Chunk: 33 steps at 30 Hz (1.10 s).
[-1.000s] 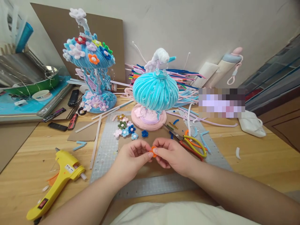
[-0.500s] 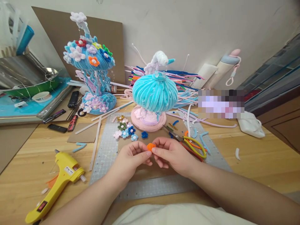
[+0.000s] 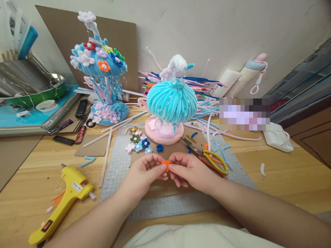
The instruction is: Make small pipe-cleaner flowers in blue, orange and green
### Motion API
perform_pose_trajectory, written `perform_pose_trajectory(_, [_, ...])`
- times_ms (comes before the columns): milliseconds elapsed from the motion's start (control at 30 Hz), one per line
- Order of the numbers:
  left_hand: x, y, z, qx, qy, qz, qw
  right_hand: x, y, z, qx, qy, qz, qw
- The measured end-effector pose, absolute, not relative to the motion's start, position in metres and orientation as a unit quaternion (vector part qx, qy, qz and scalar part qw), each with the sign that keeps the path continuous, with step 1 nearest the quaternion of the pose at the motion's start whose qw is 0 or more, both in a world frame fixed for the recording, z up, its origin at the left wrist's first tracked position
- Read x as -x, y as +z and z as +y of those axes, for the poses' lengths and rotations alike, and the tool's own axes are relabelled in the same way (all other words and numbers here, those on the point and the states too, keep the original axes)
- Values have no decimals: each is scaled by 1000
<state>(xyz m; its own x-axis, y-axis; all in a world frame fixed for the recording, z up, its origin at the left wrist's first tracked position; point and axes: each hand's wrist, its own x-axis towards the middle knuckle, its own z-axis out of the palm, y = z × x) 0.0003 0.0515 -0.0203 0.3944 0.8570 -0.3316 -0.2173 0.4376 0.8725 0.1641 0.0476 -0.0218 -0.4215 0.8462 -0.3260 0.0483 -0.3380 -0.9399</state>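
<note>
Between my two hands is a small orange pipe-cleaner flower (image 3: 166, 165), pinched above the cutting mat. My left hand (image 3: 148, 170) grips its left side with thumb and forefinger. On the other side my right hand (image 3: 187, 170) holds it the same way, and my fingertips cover part of the petals. Just beyond lie a dark blue flower (image 3: 160, 148) and a cluster of small flowers (image 3: 138, 143). Scissors (image 3: 214, 162) with yellow and orange handles rest to the right of my right hand. Behind stands a turquoise pipe-cleaner lamp (image 3: 172, 101) on a round pink base.
A yellow glue gun (image 3: 71, 193) lies at left on the wooden table. A taller flowered lamp (image 3: 100, 65) stands at back left. Bundled pipe cleaners (image 3: 186, 82) lie along the wall. A grey cutting mat (image 3: 176, 206) and cardboard lie under my hands.
The orange flower has turned slightly between my fingertips, so its petals face differently. Both hands keep nearly the same place, and the view has shifted a little.
</note>
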Motion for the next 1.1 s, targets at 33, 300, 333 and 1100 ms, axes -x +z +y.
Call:
perform_pose_trajectory(33, [0, -21, 52, -385, 356, 418, 742, -164, -21, 47, 464, 667, -507, 288])
perform_pose_trajectory(300, [-2, -24, 51, -399, 362, 461, 706, -162, -26, 41, 487, 564, -593, 306])
perform_pose_trajectory(333, [-1, -25, 51, -389, 360, 451, 718, -162, -26, 42, 485, 580, -579, 305])
perform_pose_trajectory(1100, [4, -24, 51, -268, 324, 402, 814, -171, -30, 40, 434, 257, -797, 331])
